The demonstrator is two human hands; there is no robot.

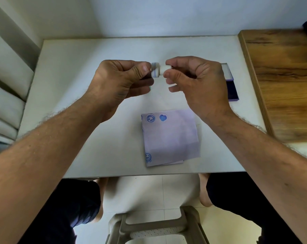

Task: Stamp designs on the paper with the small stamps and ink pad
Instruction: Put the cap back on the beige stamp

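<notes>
Both hands are raised above the middle of the smooth pale desk (64, 71). The left hand (121, 80) pinches the blue-ringed end of a small white cylindrical stamp (158, 70) between thumb and forefinger, its other fingers curled. The right hand (193, 80) pinches the plain white end the same way. The stamp lies sideways between them. Near the desk's front edge lies a folded lilac paper (172, 138), squarish, with two round blue prints at its far edge and one at its near left corner. Toward the right edge, partly behind the right hand, sits a flat rectangular dark blue ink pad (232, 88). A wood-grain board (281, 81) adjoins the right side.
</notes>
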